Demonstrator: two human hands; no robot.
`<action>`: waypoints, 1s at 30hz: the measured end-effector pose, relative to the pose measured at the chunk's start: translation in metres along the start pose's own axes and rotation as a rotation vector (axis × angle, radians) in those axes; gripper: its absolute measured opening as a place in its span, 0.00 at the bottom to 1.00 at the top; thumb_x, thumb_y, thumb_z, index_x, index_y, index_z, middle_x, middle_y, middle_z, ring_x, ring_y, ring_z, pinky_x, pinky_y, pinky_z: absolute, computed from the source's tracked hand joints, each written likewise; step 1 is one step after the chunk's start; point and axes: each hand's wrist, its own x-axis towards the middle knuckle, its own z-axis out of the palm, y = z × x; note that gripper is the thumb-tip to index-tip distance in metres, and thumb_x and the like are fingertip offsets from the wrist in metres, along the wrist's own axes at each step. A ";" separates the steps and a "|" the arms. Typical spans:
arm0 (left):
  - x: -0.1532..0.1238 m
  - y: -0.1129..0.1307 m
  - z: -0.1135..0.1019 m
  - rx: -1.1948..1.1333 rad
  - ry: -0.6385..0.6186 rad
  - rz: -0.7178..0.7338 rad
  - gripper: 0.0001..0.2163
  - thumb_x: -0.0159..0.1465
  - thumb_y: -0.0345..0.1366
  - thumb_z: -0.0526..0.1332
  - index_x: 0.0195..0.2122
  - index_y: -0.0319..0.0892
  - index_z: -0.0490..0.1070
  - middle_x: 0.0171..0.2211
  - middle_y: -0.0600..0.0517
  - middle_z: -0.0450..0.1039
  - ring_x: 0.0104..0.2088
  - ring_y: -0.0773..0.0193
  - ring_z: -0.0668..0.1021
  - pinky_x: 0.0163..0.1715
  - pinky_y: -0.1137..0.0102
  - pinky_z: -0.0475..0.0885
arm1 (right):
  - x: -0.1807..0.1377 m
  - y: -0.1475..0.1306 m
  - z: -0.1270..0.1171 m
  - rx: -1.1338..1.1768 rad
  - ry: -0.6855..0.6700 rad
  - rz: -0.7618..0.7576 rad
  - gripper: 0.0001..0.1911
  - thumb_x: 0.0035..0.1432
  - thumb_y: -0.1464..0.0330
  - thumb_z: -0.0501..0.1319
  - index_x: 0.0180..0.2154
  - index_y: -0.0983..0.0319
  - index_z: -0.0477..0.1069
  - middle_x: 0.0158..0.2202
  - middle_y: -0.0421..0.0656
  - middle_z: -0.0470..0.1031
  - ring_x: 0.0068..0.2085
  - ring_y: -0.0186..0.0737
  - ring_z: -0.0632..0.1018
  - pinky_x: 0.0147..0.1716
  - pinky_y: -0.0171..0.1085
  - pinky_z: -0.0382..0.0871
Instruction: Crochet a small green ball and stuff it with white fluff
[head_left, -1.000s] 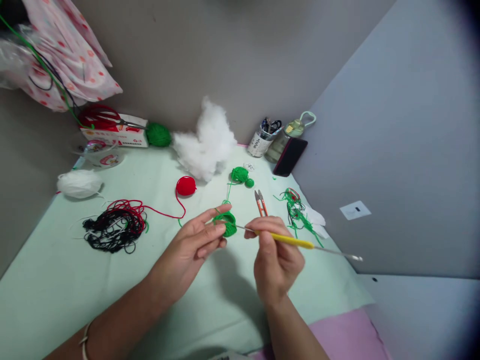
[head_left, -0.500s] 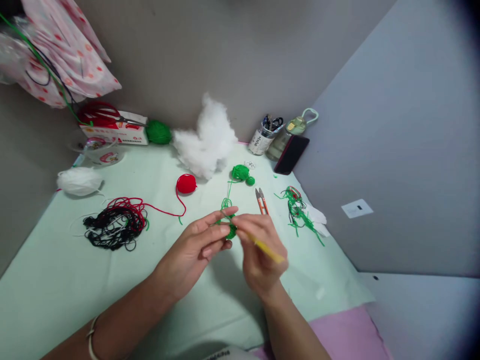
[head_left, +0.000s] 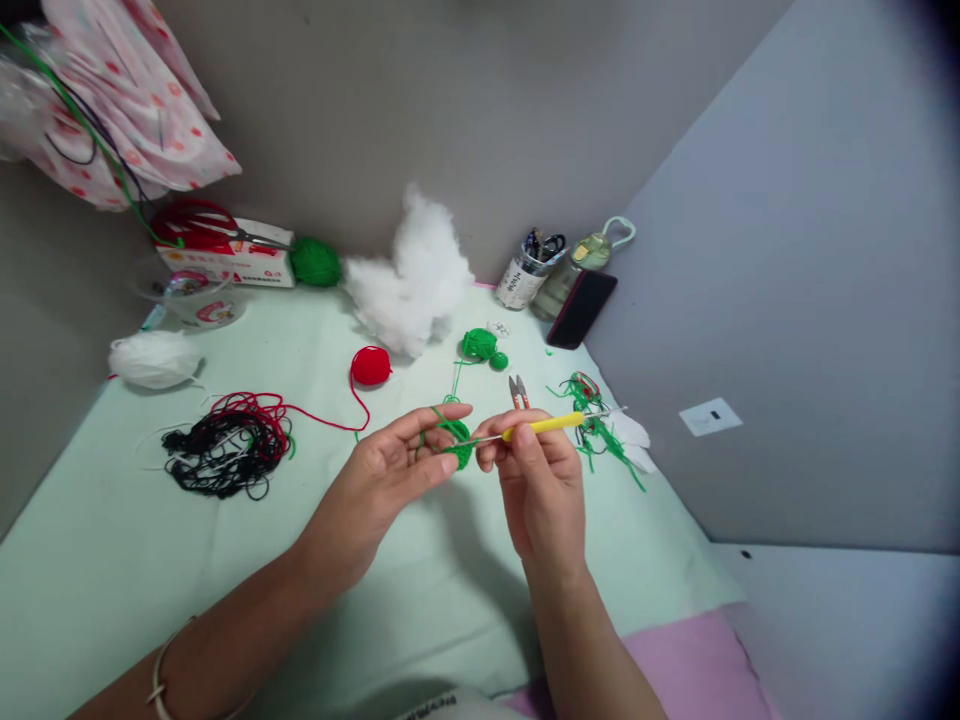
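My left hand [head_left: 397, 462] pinches a small green crochet piece [head_left: 460, 455] between thumb and fingers, with green yarn running over the index finger. In my right hand [head_left: 541, 480] is a crochet hook with a yellow handle [head_left: 551, 425], held nearly level. Its metal tip reaches left to the green piece, and green yarn lies on it. From the piece a strand runs back to a green yarn ball [head_left: 478, 344]. Thread snips [head_left: 518, 390] with orange handles lie just behind my right hand, partly hidden by it.
Red yarn ball [head_left: 371, 366], tangled black yarn [head_left: 221, 455] and white yarn ball [head_left: 156, 360] lie to the left. White stuffing [head_left: 412, 280] sits against the back wall. A pen cup [head_left: 521, 280], a phone [head_left: 583, 310] and green yarn scraps [head_left: 600, 430] are at the right.
My right hand has turned, swinging the hook from slanting down toward me to nearly level, pointing right. My left fingers have spread a little, showing more of the green piece.
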 end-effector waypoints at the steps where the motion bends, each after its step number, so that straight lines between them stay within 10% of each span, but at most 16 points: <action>1: -0.001 0.000 0.000 0.001 0.011 0.003 0.17 0.63 0.40 0.72 0.54 0.53 0.81 0.41 0.53 0.74 0.45 0.61 0.74 0.50 0.67 0.67 | 0.000 -0.001 0.000 0.004 -0.011 0.003 0.10 0.68 0.62 0.65 0.36 0.58 0.81 0.33 0.41 0.80 0.30 0.32 0.78 0.32 0.34 0.74; 8: -0.002 -0.002 -0.002 0.101 0.102 0.081 0.17 0.63 0.37 0.72 0.53 0.57 0.82 0.37 0.56 0.71 0.36 0.67 0.70 0.41 0.71 0.68 | -0.008 -0.006 -0.001 -0.282 -0.054 -0.206 0.11 0.73 0.69 0.58 0.42 0.57 0.79 0.37 0.41 0.81 0.34 0.34 0.81 0.36 0.36 0.77; 13: -0.005 -0.007 0.005 0.152 0.231 0.172 0.18 0.60 0.34 0.74 0.52 0.56 0.83 0.35 0.57 0.71 0.32 0.70 0.69 0.41 0.73 0.68 | -0.018 0.000 0.001 -0.836 -0.170 -0.692 0.15 0.69 0.78 0.57 0.50 0.59 0.76 0.41 0.46 0.82 0.42 0.40 0.82 0.40 0.39 0.79; 17: -0.002 -0.008 0.009 -0.101 0.124 -0.022 0.23 0.59 0.40 0.76 0.57 0.52 0.80 0.27 0.60 0.69 0.23 0.75 0.61 0.36 0.75 0.69 | -0.019 0.011 0.000 -1.079 -0.104 -0.935 0.16 0.67 0.78 0.60 0.51 0.59 0.78 0.42 0.49 0.81 0.44 0.43 0.82 0.39 0.39 0.79; 21: 0.004 0.000 0.005 -0.277 0.035 -0.168 0.19 0.61 0.38 0.74 0.53 0.42 0.82 0.15 0.67 0.48 0.20 0.75 0.48 0.41 0.72 0.72 | -0.011 0.007 -0.003 -0.642 -0.018 -0.579 0.14 0.70 0.75 0.58 0.47 0.55 0.80 0.38 0.44 0.80 0.38 0.40 0.81 0.36 0.40 0.78; 25: 0.002 0.005 0.003 -0.184 0.048 -0.079 0.22 0.59 0.36 0.75 0.56 0.48 0.81 0.25 0.60 0.69 0.23 0.73 0.61 0.41 0.70 0.70 | -0.005 -0.001 -0.002 -0.326 -0.041 -0.315 0.11 0.71 0.70 0.60 0.41 0.55 0.82 0.35 0.43 0.80 0.34 0.40 0.79 0.33 0.40 0.77; 30: -0.002 0.000 0.007 -0.062 0.122 0.012 0.22 0.60 0.39 0.76 0.56 0.51 0.81 0.36 0.54 0.76 0.39 0.66 0.74 0.38 0.73 0.67 | -0.011 0.005 0.003 -0.573 -0.123 -0.450 0.16 0.68 0.76 0.61 0.48 0.52 0.81 0.40 0.44 0.82 0.41 0.42 0.81 0.39 0.41 0.78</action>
